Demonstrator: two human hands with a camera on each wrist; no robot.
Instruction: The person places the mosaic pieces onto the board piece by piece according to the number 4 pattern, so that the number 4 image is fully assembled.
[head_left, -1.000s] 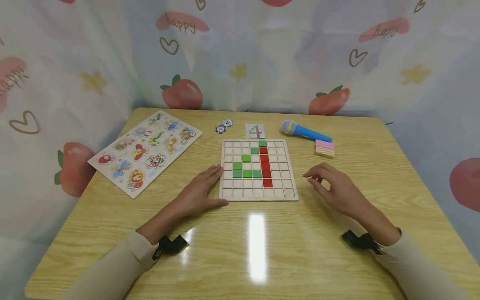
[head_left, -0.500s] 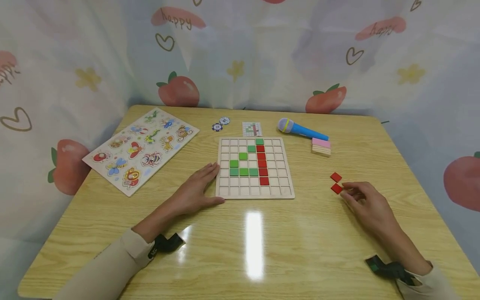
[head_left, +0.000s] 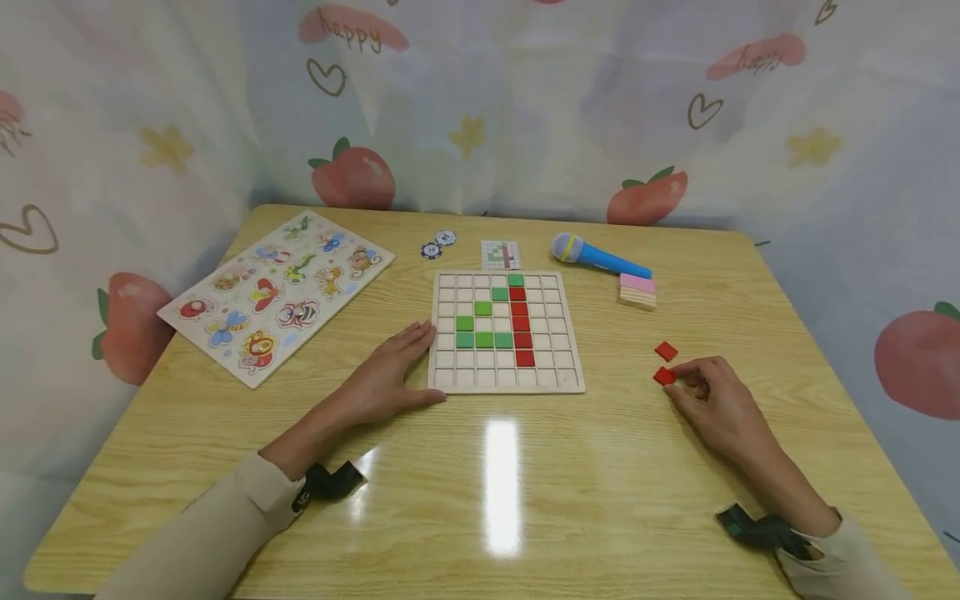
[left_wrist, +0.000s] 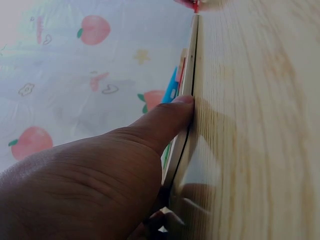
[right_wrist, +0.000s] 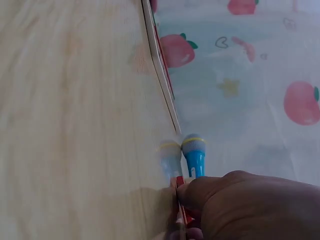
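Note:
A square wooden grid board (head_left: pixel 543 312) holds green tiles (head_left: pixel 483 340) and a column of red tiles (head_left: pixel 521 323). My left hand (head_left: pixel 382 379) rests at the board's left side, fingers extended; its thumb (left_wrist: pixel 165 120) lies along the near edge in the left wrist view. Right of the board, two loose red tiles lie on the table. My right hand (head_left: pixel 720 408) pinches the nearer red tile (head_left: pixel 663 376) by its right corner between thumb and fingers; the farther red tile (head_left: pixel 666 351) lies just behind. The right wrist view shows the pinched tile (right_wrist: pixel 180 181) partly covered by the thumb.
Behind the board lie a small pattern card (head_left: pixel 500 255) and two round chips (head_left: pixel 431 251). A toy microphone (head_left: pixel 603 258) and a stack of pink-topped pieces (head_left: pixel 637 292) stand back right. An insect puzzle board (head_left: pixel 276 298) lies on the left of the table (head_left: pixel 615 500).
My right hand has moved away from the board to the right, bringing two red tiles into sight, and now pinches the nearer one. The left hand stays against the board.

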